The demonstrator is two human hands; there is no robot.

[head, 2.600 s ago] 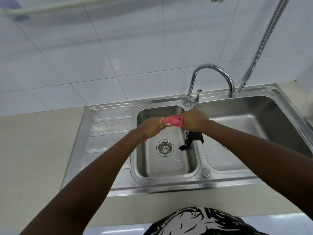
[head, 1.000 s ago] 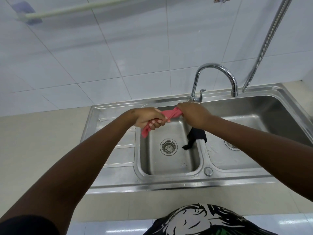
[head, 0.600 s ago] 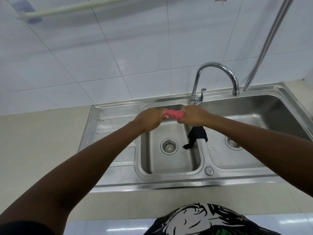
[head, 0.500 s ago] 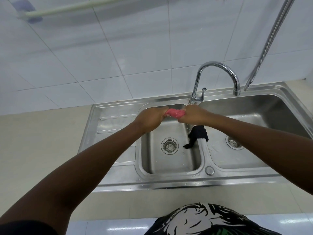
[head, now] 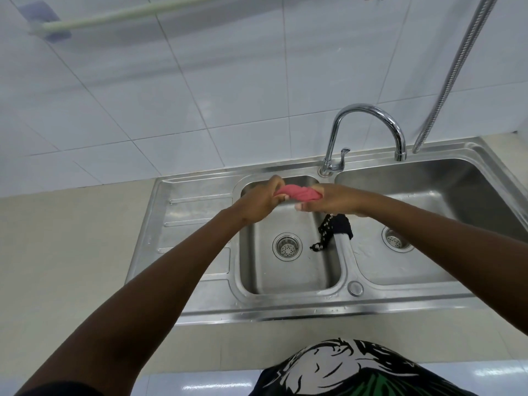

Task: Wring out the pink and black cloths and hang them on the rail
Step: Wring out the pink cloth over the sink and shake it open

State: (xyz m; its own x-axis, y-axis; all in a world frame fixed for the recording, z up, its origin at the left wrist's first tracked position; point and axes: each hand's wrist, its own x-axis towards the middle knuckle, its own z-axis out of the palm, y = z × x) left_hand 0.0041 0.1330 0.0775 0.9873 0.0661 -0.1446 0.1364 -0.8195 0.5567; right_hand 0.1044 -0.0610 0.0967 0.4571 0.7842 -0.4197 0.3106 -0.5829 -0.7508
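Observation:
The pink cloth (head: pixel 299 193) is twisted into a short tight roll above the left sink basin. My left hand (head: pixel 258 202) grips its left end and my right hand (head: pixel 331 199) grips its right end, both closed on it. The black cloth (head: pixel 337 227) with a beaded edge hangs over the divider between the two basins, just below my right wrist. The pale green rail (head: pixel 120 17) is mounted high on the tiled wall at the upper left, with nothing on it.
The steel double sink (head: pixel 194 310) has a drainboard on the left and a drain in each basin. A curved chrome tap (head: pixel 368 115) stands behind the divider. A metal hose (head: pixel 457 67) runs down the wall at right. Beige counter lies left.
The pink cloth went from a stretched strip with a hanging tail to a short bunched roll; my hands came close together and rotated on it. The black cloth stayed on the divider.

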